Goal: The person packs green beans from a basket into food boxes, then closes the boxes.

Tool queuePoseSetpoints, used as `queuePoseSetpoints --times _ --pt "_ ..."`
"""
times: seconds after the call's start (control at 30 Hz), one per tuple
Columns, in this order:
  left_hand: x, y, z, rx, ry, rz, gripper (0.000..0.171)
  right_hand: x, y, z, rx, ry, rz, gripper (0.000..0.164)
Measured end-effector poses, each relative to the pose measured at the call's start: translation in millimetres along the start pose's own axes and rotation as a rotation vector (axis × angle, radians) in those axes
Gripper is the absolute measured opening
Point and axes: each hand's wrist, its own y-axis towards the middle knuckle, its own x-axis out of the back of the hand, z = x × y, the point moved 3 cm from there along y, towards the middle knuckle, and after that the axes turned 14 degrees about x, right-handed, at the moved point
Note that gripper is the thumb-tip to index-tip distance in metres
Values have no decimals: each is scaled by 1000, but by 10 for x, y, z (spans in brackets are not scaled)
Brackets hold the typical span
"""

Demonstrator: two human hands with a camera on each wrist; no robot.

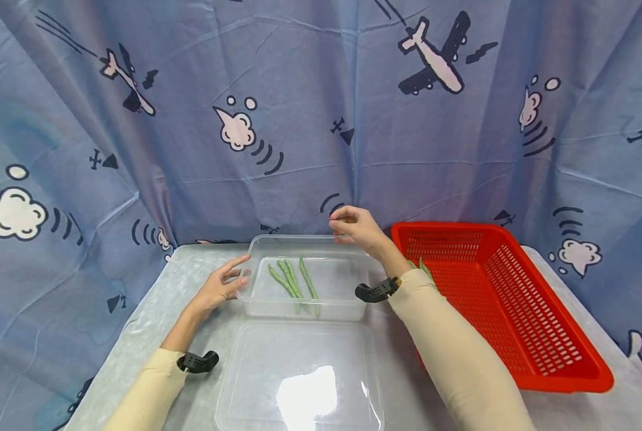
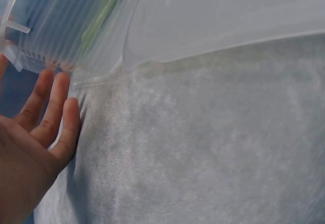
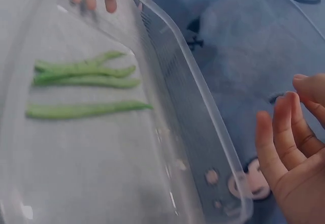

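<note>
A clear plastic container [image 1: 342, 278] stands on the table, with several green beans [image 1: 306, 278] lying on its bottom. At its left end is my left hand [image 1: 221, 287], its fingers spread and touching the outside of the wall near the rim. My right hand [image 1: 355, 226] is raised over the container's far right corner. Its fingers are loosely bent, and the right wrist view shows nothing between them. In that view the green beans [image 3: 86, 111] lie roughly side by side, one apart from the others.
A clear lid [image 1: 299, 359] lies flat in front of the container, reflecting a bright patch. On the right sits a red perforated basket [image 1: 557, 335], with a few green beans [image 1: 422, 263] at its left side, partly hidden by my right arm. A patterned blue curtain [image 1: 299, 120] hangs behind the table.
</note>
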Motion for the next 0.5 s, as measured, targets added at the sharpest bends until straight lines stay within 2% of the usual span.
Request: queuePoseSetpoints --times 0.5 --pt "3 -24 -4 32 -2 29 59 668 -197 22 21 -80 -47 36"
